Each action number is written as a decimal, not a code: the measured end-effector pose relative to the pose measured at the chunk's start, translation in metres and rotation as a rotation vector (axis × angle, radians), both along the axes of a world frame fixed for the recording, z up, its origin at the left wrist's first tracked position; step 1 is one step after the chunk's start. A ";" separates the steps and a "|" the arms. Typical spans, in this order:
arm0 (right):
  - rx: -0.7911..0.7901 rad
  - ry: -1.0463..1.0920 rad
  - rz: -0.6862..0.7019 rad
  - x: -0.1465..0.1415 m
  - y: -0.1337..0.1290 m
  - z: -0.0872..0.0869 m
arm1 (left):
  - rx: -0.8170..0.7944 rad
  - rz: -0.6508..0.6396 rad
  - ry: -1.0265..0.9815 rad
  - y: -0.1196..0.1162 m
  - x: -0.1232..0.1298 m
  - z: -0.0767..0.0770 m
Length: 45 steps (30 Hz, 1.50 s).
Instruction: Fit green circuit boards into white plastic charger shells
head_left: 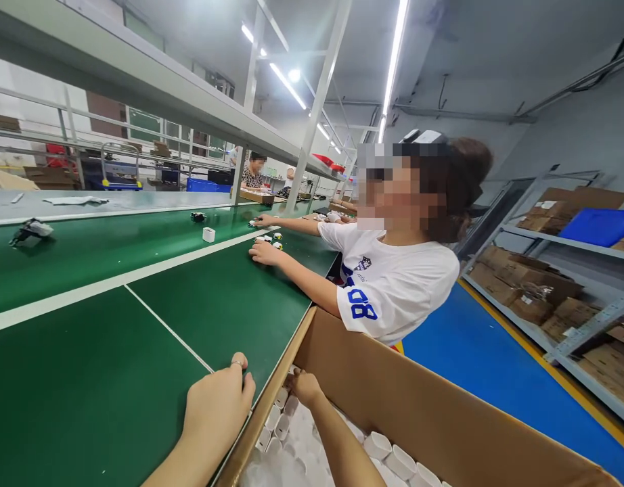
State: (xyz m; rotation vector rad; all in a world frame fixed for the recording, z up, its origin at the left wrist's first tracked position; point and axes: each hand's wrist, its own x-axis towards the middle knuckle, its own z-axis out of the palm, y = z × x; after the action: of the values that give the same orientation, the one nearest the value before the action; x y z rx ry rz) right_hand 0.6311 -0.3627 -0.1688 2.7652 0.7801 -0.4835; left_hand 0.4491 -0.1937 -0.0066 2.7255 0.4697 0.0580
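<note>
My left hand [215, 406] rests on the near edge of the green work surface [114, 379], its fingers curled, a ring on one of them. The inside of that hand is turned away, so anything in it is hidden. Inside a cardboard box [418, 399], my right hand [306, 388] reaches to the far corner. Its fingertips close on a white plastic housing [293, 370], mostly covered by the hand. Several similar white housings [400, 462] stand in rows below my right forearm, with translucent plastic wrapping [286, 467] among them.
A co-worker in a white shirt [398, 284] sits just beyond the box, both hands on small parts [277, 245]. Farther along the green surface are a white housing [208, 235] and a black-and-white part [32, 231]. Shelves with cartons [545, 284] stand right; a metal rack [190, 88] spans overhead.
</note>
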 end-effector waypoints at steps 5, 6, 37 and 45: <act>-0.052 -0.006 0.063 0.007 -0.017 -0.007 | 0.006 0.002 0.011 0.000 0.000 0.003; -0.060 -0.012 0.071 0.007 -0.024 -0.006 | 0.008 0.002 0.010 0.000 -0.001 0.003; -0.063 0.136 0.593 -0.031 -0.060 -0.019 | -0.014 0.011 -0.025 0.003 0.002 0.000; 0.007 0.131 0.336 -0.045 -0.077 -0.012 | -0.022 0.002 -0.011 0.004 0.000 0.001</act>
State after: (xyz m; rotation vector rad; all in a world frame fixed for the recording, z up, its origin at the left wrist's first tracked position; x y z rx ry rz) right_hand 0.5862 -0.4393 -0.1812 2.5521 1.2491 -0.5958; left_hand 0.4488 -0.1896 -0.0060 2.7022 0.4671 0.0673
